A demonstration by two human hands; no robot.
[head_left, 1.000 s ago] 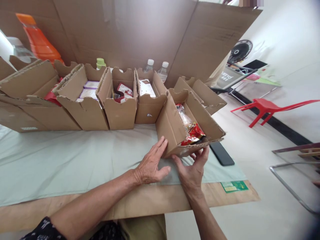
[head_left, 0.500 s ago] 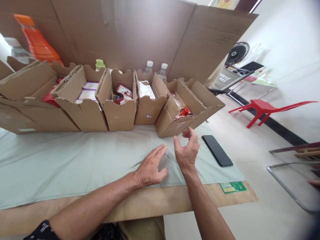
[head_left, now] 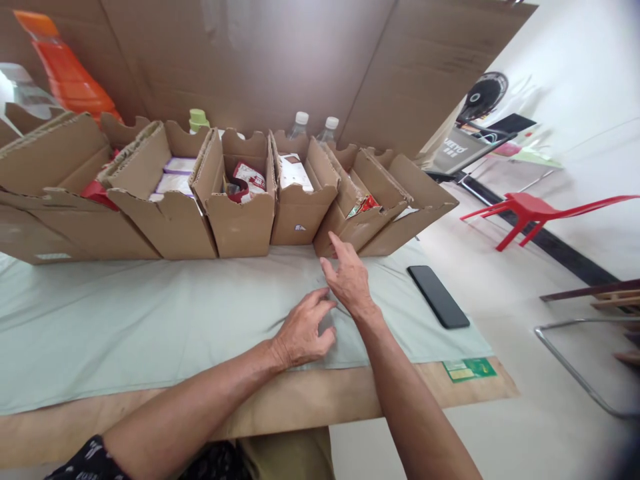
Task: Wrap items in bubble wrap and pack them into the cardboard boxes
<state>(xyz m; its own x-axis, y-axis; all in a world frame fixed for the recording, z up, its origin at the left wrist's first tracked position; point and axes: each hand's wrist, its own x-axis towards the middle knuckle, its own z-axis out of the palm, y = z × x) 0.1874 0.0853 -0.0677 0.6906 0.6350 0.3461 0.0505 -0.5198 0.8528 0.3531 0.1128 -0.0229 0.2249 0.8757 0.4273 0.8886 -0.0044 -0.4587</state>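
My left hand (head_left: 307,330) rests on the pale green cloth (head_left: 165,320), fingers stretched out, with nothing in it. Just ahead and to its right is my right hand (head_left: 349,275), its fingers apart and nothing between them. Its fingertips are at the lower front of a cardboard box (head_left: 357,231) that holds red and green packets (head_left: 369,203); whether they touch it I cannot tell. Left of that box stands another cardboard box (head_left: 299,217) with a white carton (head_left: 295,172) inside. A narrow cardboard box (head_left: 407,227) adjoins it on the right, something white showing inside.
More open boxes (head_left: 237,230) continue leftward, holding packets. Behind them are clear bottles (head_left: 327,130), an orange bottle (head_left: 70,77) and a tall cardboard panel (head_left: 240,60). A black phone (head_left: 439,297) lies at the right. Beyond the table is a red chair (head_left: 530,210).
My right hand has moved left and a little forward. The box with red packets sits farther back, more in line with its neighbours. The left hand has stayed almost still.
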